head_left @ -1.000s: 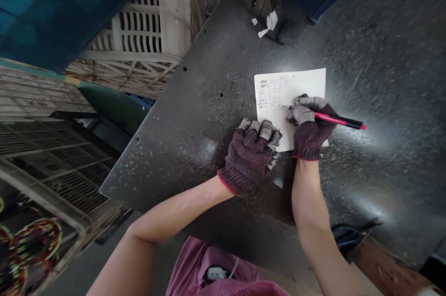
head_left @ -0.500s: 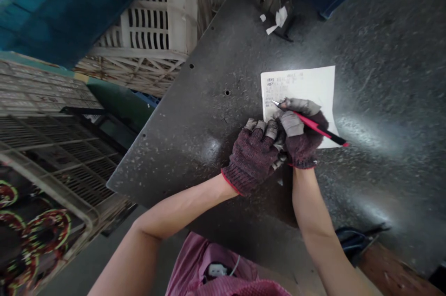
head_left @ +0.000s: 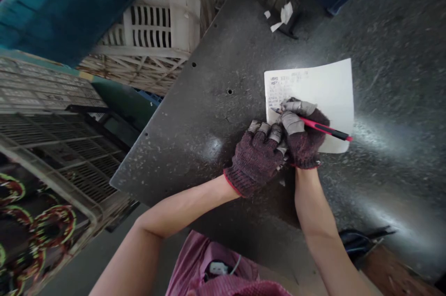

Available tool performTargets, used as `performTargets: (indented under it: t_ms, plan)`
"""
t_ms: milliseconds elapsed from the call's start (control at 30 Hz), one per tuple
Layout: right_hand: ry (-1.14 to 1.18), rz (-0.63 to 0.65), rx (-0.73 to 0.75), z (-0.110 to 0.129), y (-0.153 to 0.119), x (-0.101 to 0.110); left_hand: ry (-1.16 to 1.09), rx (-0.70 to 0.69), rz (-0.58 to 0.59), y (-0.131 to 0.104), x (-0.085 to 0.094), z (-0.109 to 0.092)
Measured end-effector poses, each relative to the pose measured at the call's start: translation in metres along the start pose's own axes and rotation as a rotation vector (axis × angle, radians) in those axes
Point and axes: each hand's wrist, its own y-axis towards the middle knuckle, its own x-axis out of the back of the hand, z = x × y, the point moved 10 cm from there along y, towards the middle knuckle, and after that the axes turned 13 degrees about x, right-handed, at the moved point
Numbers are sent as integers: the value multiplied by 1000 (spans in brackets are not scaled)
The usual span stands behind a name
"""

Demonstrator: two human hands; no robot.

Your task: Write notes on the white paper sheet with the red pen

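Observation:
My right hand (head_left: 304,131), in a dark knitted glove with grey-wrapped fingertips, is closed around a red and black pen (head_left: 322,128). The pen's tip touches the left part of a white sheet of paper (head_left: 329,87), just below several short lines of handwriting. My left hand (head_left: 256,159), gloved the same way, lies palm down on the dark metal table (head_left: 195,147) by the paper's lower left corner. Its fingers are spread a little, with nothing visible in them; the thumb side sits close against the right hand. Part of the paper is covered by the right hand.
White plastic crates (head_left: 181,8) and a blue bin (head_left: 76,3) stand beyond the table's left edge. Ring-shaped wound coils (head_left: 54,226) fill a crate at lower left. Paper scraps (head_left: 286,12) lie at the back. A dark-handled tool (head_left: 358,240) lies at lower right.
The pen tip has moved slightly down the page, below the written lines. The paper's right side now reaches farther right. My left hand keeps nearly the same place.

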Motion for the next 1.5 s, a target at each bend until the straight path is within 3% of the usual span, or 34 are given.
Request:
performTargets:
  t_ms: [733, 933, 1267, 1500]
  plan:
    - [-21, 34, -2, -2, -3, -3, -16, 12, -7, 0, -1, 1]
    - [-26, -21, 24, 1, -1, 1, -11, 17, -1, 0, -2, 2]
    - [-29, 43, 66, 0, -4, -2, -29, 9, 11, -1, -3, 2]
    - [-1, -41, 75, 6, 1, 1, -11, 3, -35, 0, 1, 2]
